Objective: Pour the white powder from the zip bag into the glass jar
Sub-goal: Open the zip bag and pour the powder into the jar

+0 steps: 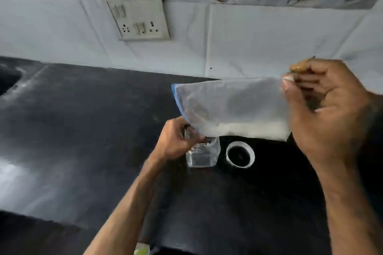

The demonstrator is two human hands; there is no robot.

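Observation:
A clear zip bag with a blue zip edge on its left hangs sideways over the black counter. White powder lies along the bag's lower edge. My right hand pinches the bag's right end and holds it up. My left hand grips the bag's lower left corner by the zip, right at the mouth of the square glass jar. The jar stands upright on the counter, its mouth hidden behind the bag and my fingers. I cannot tell whether powder is in the jar.
A round jar lid lies flat on the black counter, just right of the jar. A switch and socket plate sits on the white tiled wall behind. A sink edge shows at far left.

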